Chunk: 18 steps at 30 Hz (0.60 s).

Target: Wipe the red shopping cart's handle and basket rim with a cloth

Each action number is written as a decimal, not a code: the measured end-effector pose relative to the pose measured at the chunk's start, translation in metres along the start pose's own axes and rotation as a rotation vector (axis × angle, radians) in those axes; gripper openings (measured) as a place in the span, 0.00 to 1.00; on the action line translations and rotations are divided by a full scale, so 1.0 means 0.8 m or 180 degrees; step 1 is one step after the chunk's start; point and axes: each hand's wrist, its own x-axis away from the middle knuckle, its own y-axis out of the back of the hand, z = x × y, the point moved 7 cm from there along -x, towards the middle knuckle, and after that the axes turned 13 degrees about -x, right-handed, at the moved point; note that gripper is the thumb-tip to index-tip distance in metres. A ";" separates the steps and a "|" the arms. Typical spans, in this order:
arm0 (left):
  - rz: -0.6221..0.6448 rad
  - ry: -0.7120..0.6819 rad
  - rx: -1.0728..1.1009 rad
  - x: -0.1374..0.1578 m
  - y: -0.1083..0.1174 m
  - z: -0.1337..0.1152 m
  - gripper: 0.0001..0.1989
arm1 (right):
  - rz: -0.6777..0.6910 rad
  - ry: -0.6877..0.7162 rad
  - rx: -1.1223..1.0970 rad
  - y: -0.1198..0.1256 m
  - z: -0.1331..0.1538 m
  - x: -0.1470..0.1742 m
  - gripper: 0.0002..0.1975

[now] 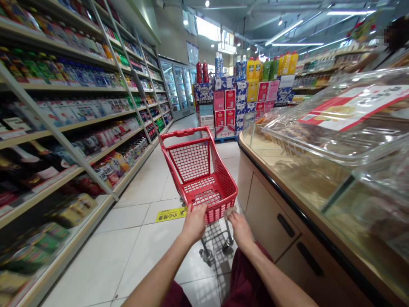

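Observation:
A red plastic shopping cart (198, 183) with a grid basket stands on the tiled floor in front of me, its handle on the far side. The basket has nothing in it. My left hand (195, 222) is closed on the near left corner of the basket, its fingers curled over the rim. At the near right corner my right hand (240, 228) is closed with its fingertips against the basket's lower edge; part of its grip is hidden. Below the basket show a grey metal frame and small wheels (206, 255).
Shelves (70, 85) of bottles and packs line the left side. A wooden counter (275, 213) with clear plastic covers (338, 119) runs close along the right. Stacked drink cartons (230, 106) stand ahead. A yellow floor sticker (171, 214) lies left of the cart. A person (380, 51) is at far right.

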 end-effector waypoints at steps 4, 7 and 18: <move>-0.0007 -0.0034 -0.0001 0.004 -0.001 -0.001 0.26 | -0.0374 -0.0191 0.0029 0.029 -0.018 -0.001 0.27; -0.0030 -0.0001 -0.0002 0.005 -0.001 -0.002 0.26 | -0.0623 -0.0383 0.0003 0.050 -0.030 -0.019 0.28; -0.0438 -0.0028 0.0839 0.017 0.012 -0.009 0.24 | -0.0195 -0.0508 -0.0713 0.072 -0.005 -0.016 0.25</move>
